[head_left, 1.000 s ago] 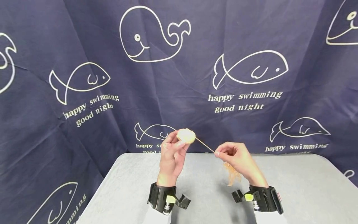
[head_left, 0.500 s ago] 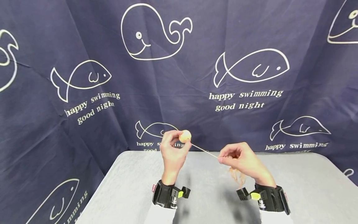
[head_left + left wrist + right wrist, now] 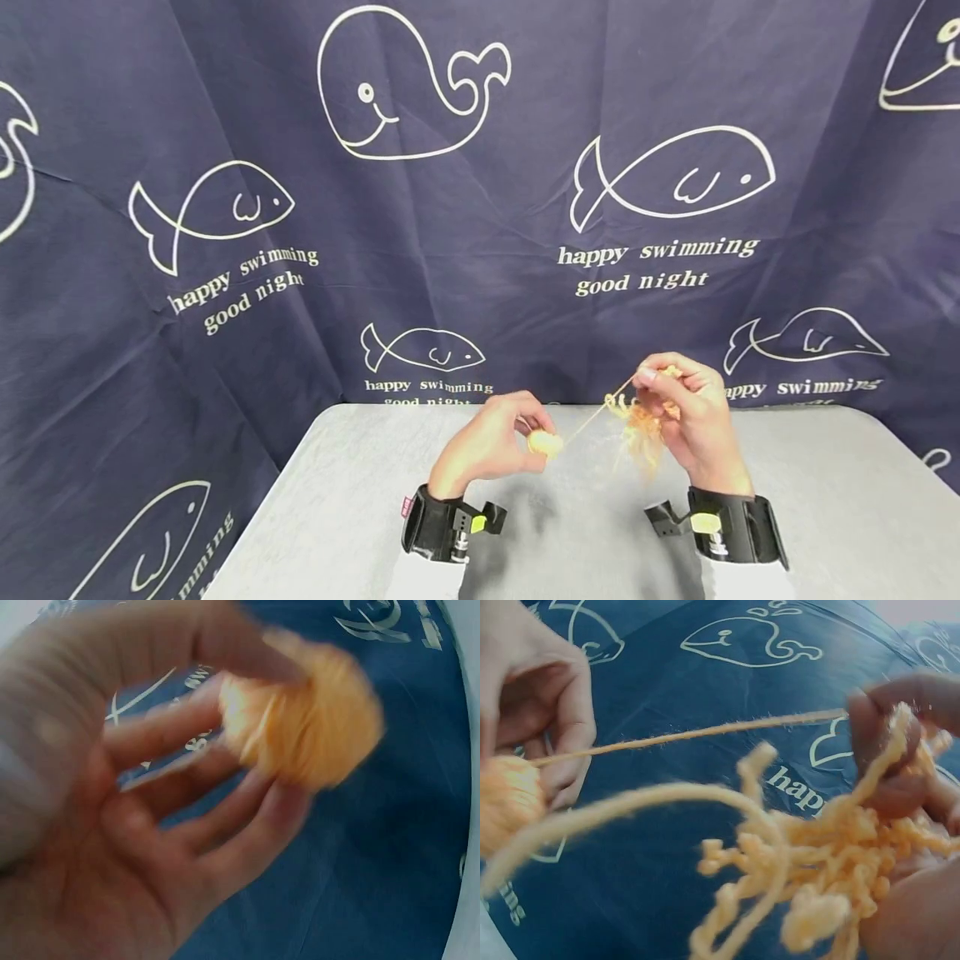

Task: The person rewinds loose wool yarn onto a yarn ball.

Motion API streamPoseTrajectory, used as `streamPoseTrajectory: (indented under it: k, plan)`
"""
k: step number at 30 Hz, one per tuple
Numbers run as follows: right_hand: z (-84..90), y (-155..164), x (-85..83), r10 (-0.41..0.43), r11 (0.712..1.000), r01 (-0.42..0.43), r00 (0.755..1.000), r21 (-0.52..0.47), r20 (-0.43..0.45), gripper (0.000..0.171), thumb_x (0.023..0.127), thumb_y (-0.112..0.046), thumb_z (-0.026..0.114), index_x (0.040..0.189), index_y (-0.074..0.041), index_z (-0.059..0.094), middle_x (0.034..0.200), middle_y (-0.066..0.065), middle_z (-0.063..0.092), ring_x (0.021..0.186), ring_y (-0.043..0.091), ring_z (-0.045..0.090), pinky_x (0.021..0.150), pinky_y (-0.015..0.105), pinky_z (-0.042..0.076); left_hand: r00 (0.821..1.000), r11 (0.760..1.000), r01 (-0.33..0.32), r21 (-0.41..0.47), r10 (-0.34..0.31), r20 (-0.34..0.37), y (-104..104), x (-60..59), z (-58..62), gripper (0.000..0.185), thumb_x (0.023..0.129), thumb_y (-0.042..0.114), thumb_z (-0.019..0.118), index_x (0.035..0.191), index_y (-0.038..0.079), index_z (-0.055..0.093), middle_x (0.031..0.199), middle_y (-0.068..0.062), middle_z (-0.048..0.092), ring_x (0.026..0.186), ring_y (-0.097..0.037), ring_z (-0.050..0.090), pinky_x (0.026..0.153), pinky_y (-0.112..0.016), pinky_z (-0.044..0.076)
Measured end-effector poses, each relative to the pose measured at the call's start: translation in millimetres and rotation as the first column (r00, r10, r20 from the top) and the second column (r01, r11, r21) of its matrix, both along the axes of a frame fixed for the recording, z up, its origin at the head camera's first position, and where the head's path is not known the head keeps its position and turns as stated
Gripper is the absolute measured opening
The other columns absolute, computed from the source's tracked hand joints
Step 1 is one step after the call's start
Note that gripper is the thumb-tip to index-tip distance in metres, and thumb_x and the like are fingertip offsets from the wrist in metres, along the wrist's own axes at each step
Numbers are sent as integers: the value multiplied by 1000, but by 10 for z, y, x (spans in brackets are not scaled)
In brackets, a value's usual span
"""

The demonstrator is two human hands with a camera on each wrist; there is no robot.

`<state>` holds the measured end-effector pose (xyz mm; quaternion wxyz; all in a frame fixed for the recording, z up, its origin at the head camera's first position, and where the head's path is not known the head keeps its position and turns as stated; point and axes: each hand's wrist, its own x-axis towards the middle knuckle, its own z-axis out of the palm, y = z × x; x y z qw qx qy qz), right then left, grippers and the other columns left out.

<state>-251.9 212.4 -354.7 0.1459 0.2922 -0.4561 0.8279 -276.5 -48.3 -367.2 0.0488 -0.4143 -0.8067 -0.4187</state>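
Observation:
My left hand (image 3: 495, 442) holds a small ball of pale orange yarn (image 3: 543, 443) between thumb and fingers, low over the grey table (image 3: 315, 517). The left wrist view shows the ball (image 3: 300, 731) at my fingertips (image 3: 266, 810), blurred. A taut strand (image 3: 592, 414) runs from the ball up to my right hand (image 3: 686, 408), which pinches it. A loose tangle of curly yarn (image 3: 645, 429) hangs from the right hand's fingers; in the right wrist view the tangle (image 3: 817, 885) fills the lower half and the strand (image 3: 690, 735) crosses to the ball (image 3: 506, 802).
A dark blue cloth backdrop (image 3: 480, 208) printed with white whales, fish and words hangs behind the table's far edge. Black wrist bands with cameras sit on both forearms (image 3: 450, 525) (image 3: 723, 533).
My left hand dropped with the yarn ball from chest height to just above the table and moved right. The right hand rose and moved right, so the strand now slopes up towards it.

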Motion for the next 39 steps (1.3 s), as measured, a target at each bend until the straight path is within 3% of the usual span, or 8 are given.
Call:
streamPoseTrajectory:
  k: [3, 7, 12, 15, 18, 23, 32, 39]
  plan:
    - [5, 35, -35, 56, 985, -47, 997, -168, 49, 33, 100, 14, 41, 91, 2, 70, 81, 7, 69, 54, 8, 44, 52, 17, 38, 949, 962, 269, 48, -273, 155, -28, 4, 29, 31, 68, -10, 76, 94, 5, 71, 92, -1, 65, 86, -6, 62, 84, -30, 59]
    - [-12, 92, -84, 199, 923, -159, 977, -351, 80, 34, 105, 8, 36, 93, 6, 68, 80, 10, 67, 56, 12, 34, 53, 21, 27, 772, 815, 533, 227, -578, 263, -79, 15, 69, 31, 70, -14, 73, 99, -5, 67, 97, -14, 63, 95, -18, 59, 90, -45, 59]
    - [-66, 118, -128, 193, 936, -135, 969, -327, 153, 34, 105, 6, 38, 90, 4, 68, 75, 6, 63, 57, 11, 34, 54, 21, 21, 598, 601, 636, 483, -780, 183, -117, 40, 100, 33, 71, -14, 74, 101, -7, 63, 103, -14, 60, 101, -22, 57, 92, -43, 56]
    - [-115, 101, -155, 63, 986, -31, 978, -161, 199, 29, 101, 10, 47, 90, 1, 72, 75, 4, 66, 56, 7, 44, 50, 16, 31, 559, 454, 615, 644, -828, 49, -92, 41, 112, 35, 74, -7, 77, 106, 4, 68, 111, -6, 63, 106, -20, 57, 90, -33, 54]
    - [-172, 78, -183, -85, 993, 65, 973, 95, 215, 21, 96, 11, 58, 89, -1, 74, 76, 3, 71, 57, 5, 52, 48, 14, 42, 579, 315, 531, 786, -813, -66, -65, 37, 124, 35, 79, 2, 79, 112, 13, 72, 115, -2, 65, 108, -19, 59, 88, -28, 53]
    - [-262, 103, -224, -173, 884, 86, 973, 459, 150, 6, 89, 6, 70, 91, 2, 73, 67, -4, 63, 54, 5, 50, 46, 19, 42, 706, 151, 280, 948, -702, -97, -92, 36, 164, 31, 81, -4, 66, 109, 8, 72, 116, -4, 65, 106, -19, 64, 89, -27, 55]
    - [-454, 523, -256, -326, 708, 108, 927, 698, 187, 17, 90, -4, 73, 98, 10, 68, 73, -4, 64, 59, 6, 54, 50, 22, 49, 818, -224, -91, 970, -572, -55, -344, -31, 249, 31, 78, -11, 69, 108, -3, 64, 108, -16, 64, 99, -28, 65, 98, -36, 54]
    - [-675, 1015, -237, -648, 348, 82, 741, 934, 176, 22, 90, -7, 68, 99, 13, 69, 76, 4, 70, 63, 12, 59, 57, 26, 49, 861, -355, -191, 915, -508, -17, -542, -53, 303, 28, 77, -16, 70, 102, -4, 67, 109, -19, 70, 100, -31, 68, 97, -38, 55]
